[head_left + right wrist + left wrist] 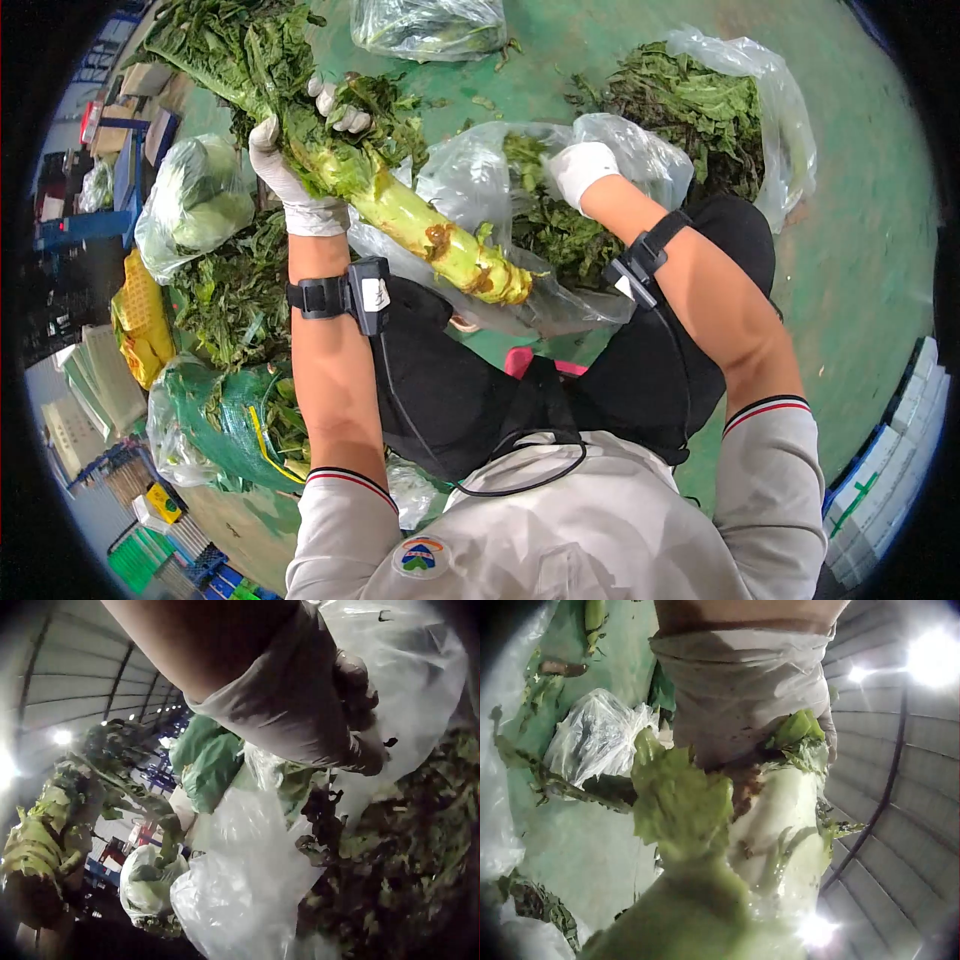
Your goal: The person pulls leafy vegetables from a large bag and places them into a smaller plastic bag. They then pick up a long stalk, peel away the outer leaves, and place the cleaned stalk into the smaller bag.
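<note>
My gloved left hand (300, 180) grips a celtuce (430, 230), just below its leafy top. Its thick, pale green stem slants down to the right, with brown marks near the cut end. In the left wrist view, the stem (776, 847) fills the foreground and a torn leaf (682, 795) sticks out beside it. My gloved right hand (582, 172) is over a clear plastic bag (640, 150) of stripped leaves (565, 235). Its fingers are curled, and a dark wilted leaf (324, 817) hangs from them in the right wrist view.
Another open bag of wilted leaves (690, 110) lies at the upper right. A tied bag (430, 30) sits at the top. On the left are bagged greens (195, 200), a leaf heap (235, 290), a yellow sack (145, 315) and a green net bag (220, 415).
</note>
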Tool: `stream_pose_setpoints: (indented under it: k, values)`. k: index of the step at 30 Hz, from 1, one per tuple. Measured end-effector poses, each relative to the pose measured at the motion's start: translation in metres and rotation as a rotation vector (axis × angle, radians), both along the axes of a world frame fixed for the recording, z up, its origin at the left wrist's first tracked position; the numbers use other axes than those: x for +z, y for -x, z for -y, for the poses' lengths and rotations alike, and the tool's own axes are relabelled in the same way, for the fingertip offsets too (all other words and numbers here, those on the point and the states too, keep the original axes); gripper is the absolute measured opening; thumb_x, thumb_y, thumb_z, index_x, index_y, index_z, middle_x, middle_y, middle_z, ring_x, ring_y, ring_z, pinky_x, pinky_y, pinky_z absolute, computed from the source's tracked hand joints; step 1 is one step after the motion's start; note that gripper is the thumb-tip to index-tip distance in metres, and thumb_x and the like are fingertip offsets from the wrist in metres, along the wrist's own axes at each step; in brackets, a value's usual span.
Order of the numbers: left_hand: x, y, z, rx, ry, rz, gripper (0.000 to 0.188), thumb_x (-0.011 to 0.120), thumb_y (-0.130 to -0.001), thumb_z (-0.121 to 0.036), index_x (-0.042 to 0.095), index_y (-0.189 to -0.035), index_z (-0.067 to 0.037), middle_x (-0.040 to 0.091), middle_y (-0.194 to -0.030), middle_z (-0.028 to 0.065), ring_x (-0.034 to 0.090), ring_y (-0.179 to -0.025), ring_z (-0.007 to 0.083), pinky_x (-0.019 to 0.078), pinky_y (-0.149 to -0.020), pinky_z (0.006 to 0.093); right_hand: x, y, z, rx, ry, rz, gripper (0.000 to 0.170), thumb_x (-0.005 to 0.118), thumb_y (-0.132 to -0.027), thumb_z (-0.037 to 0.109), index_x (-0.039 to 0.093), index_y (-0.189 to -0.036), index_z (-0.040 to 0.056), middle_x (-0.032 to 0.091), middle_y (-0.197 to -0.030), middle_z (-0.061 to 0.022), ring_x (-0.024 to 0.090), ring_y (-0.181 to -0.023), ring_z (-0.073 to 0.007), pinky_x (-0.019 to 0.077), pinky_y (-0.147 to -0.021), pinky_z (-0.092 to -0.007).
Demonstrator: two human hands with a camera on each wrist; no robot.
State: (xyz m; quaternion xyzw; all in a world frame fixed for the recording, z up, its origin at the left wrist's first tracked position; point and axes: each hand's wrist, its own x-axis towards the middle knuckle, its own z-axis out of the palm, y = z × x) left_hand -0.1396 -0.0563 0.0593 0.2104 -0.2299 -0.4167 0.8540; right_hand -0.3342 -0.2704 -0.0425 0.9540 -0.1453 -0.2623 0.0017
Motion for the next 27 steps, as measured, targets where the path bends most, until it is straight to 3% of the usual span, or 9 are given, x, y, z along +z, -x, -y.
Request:
stream_pose_setpoints:
  k: [2, 6, 11, 18, 19, 22, 23, 24, 27]
  values:
    - [0.000, -0.003, -0.003, 0.003, 0.008, 0.003, 0.050, 0.061, -0.075, -0.035, 0.043, -0.109, -0.002, 0.043, -0.088, 0.0060, 0.042, -0.075, 0.0171, 0.0344, -0.073, 0.0332, 0.020, 0.005, -0.003, -0.069, 0.053, -0.040, 0.024, 0.057, -0.080, 0.012, 0.069, -0.101, 0.0093, 0.068, -0.099, -0.0107, 0.067, -0.087, -0.0262, 0.0532, -0.072, -0.0386]
    - [0.004, -0.004, -0.009, -0.018, 0.036, -0.005, 0.049, 0.061, -0.076, -0.034, 0.043, -0.110, -0.002, 0.044, -0.088, 0.0059, 0.042, -0.074, 0.0170, 0.0346, -0.073, 0.0333, 0.021, 0.021, 0.003, -0.141, 0.226, 0.399, 0.017, 0.057, -0.078, 0.011, 0.067, -0.091, 0.0070, 0.068, -0.084, -0.0114, 0.068, -0.077, -0.0249, 0.0539, -0.063, -0.0373]
    - [0.007, -0.002, -0.014, -0.012, 0.068, -0.050, 0.048, 0.056, -0.075, -0.038, 0.049, -0.105, -0.001, 0.048, -0.087, 0.0087, 0.043, -0.072, 0.0212, 0.0354, -0.071, 0.0356, 0.045, 0.027, 0.010, -0.225, 0.091, 1.051, 0.018, 0.057, -0.087, 0.021, 0.060, -0.080, 0.0047, 0.060, -0.074, -0.0163, 0.062, -0.066, -0.0310, 0.0516, -0.058, -0.0368]
    - [0.007, -0.002, -0.016, -0.031, 0.097, -0.030, 0.047, 0.054, -0.077, -0.037, 0.049, -0.105, 0.000, 0.047, -0.088, 0.0090, 0.042, -0.072, 0.0206, 0.0348, -0.071, 0.0362, 0.063, 0.005, 0.030, -0.834, -1.015, 1.491, 0.025, 0.070, -0.081, 0.022, 0.062, -0.094, 0.0011, 0.060, -0.075, -0.0098, 0.059, -0.068, -0.0192, 0.0484, -0.065, -0.0294]
    - [0.007, -0.001, -0.016, -0.026, 0.089, -0.035, 0.047, 0.054, -0.076, -0.037, 0.048, -0.106, -0.001, 0.047, -0.088, 0.0089, 0.043, -0.072, 0.0205, 0.0348, -0.071, 0.0361, 0.061, -0.003, 0.036, -0.508, -0.759, 1.443, 0.039, 0.067, -0.083, 0.023, 0.057, -0.114, 0.0023, 0.063, -0.083, -0.0116, 0.063, -0.070, -0.0241, 0.0509, -0.065, -0.0321]
    - [0.008, 0.003, -0.015, -0.022, 0.065, -0.017, 0.048, 0.056, -0.076, -0.038, 0.048, -0.106, -0.001, 0.048, -0.088, 0.0081, 0.043, -0.071, 0.0201, 0.0353, -0.072, 0.0357, 0.060, 0.012, 0.012, -0.193, -0.041, 1.038, 0.057, 0.061, -0.084, 0.027, 0.041, -0.134, 0.0068, 0.063, -0.090, -0.0151, 0.064, -0.068, -0.0296, 0.0530, -0.063, -0.0373]
    - [0.008, 0.002, -0.016, -0.023, 0.062, -0.025, 0.049, 0.056, -0.075, -0.038, 0.048, -0.106, -0.002, 0.048, -0.089, 0.0080, 0.044, -0.071, 0.0201, 0.0355, -0.072, 0.0357, 0.075, 0.017, -0.005, -0.186, 0.003, 0.851, 0.069, 0.056, -0.085, 0.031, 0.025, -0.144, 0.0125, 0.061, -0.088, -0.0161, 0.063, -0.065, -0.0326, 0.0535, -0.060, -0.0413]
    - [0.008, 0.003, -0.017, -0.023, 0.057, -0.033, 0.049, 0.057, -0.075, -0.038, 0.048, -0.106, -0.002, 0.048, -0.089, 0.0078, 0.044, -0.071, 0.0201, 0.0356, -0.072, 0.0356, 0.071, 0.017, -0.019, -0.194, 0.110, 0.984, 0.051, 0.056, -0.085, 0.034, 0.044, -0.130, 0.0130, 0.057, -0.081, -0.0138, 0.062, -0.061, -0.0307, 0.0519, -0.056, -0.0415]
    - [0.016, 0.006, -0.023, -0.095, 0.163, -0.076, 0.049, 0.058, -0.076, -0.039, 0.046, -0.107, -0.003, 0.046, -0.088, 0.0067, 0.044, -0.069, 0.0186, 0.0364, -0.069, 0.0347, 0.058, 0.019, -0.042, -0.070, -0.072, 1.060, 0.029, 0.056, -0.086, 0.038, 0.051, -0.096, 0.0107, 0.056, -0.079, -0.0129, 0.062, -0.063, -0.0310, 0.0506, -0.056, -0.0414]
